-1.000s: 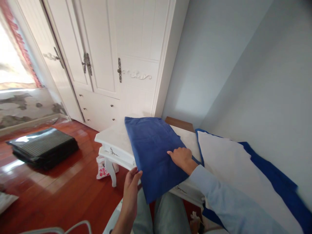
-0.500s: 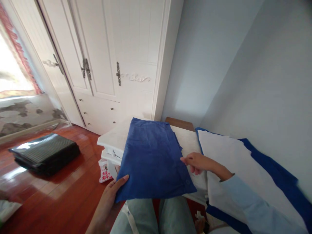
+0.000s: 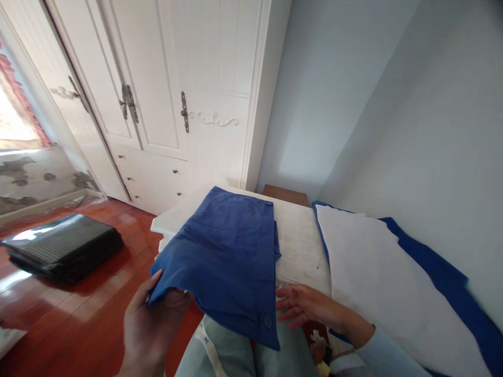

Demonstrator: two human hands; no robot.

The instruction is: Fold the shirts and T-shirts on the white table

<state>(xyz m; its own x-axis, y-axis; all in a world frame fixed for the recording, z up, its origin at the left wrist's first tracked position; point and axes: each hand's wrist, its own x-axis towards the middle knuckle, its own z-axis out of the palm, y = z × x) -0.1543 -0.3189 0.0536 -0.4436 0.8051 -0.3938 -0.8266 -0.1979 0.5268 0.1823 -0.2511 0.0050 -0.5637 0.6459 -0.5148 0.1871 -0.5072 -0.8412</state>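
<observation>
Left hand (image 3: pixel 147 322) grips the blue cloth (image 3: pixel 226 243) by a corner: folded, lightly creased, button (image 3: pixel 268 321) showing! Right hand (image 3: pixel 306 305), fingers loosely spread, just beside its edge.

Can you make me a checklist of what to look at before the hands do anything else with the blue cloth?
1. Left hand has the blue cloth: ok, it holds the near left corner.
2. Right hand has a grip: not ok, its fingers are open beside the right edge.
3. Cloth lies flat: not ok, the left corner is lifted, and the near end is over the legs, past the table.
4. Held cloth is apart from the white piece on the right: ok, tabletop shows between them.
5. Button near the corner is fastened: cannot tell.
</observation>
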